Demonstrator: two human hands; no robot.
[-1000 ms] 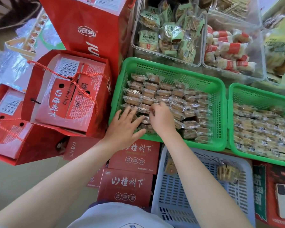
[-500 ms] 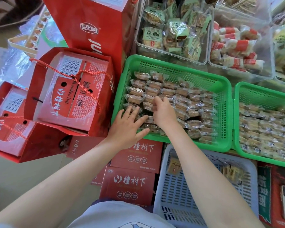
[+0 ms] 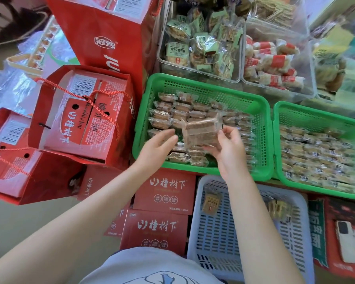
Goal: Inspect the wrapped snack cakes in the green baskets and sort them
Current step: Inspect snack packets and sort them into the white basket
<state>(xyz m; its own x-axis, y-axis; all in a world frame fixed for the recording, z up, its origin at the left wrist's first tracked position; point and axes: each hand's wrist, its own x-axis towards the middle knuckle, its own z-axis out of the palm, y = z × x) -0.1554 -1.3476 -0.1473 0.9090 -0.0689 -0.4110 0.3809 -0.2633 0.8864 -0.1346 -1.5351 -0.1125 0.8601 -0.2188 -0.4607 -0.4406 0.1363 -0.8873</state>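
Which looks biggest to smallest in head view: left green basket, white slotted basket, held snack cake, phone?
1. left green basket and white slotted basket: alike, white one nearer, unsure
2. phone
3. held snack cake

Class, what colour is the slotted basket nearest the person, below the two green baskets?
The slotted basket is pale blue-white, seen best in the head view.

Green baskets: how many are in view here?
2. One green basket sits at centre, under both hands, with the right hand lifting a wrapped cake from it. The second green basket is beside it at right, cut off by the frame edge.
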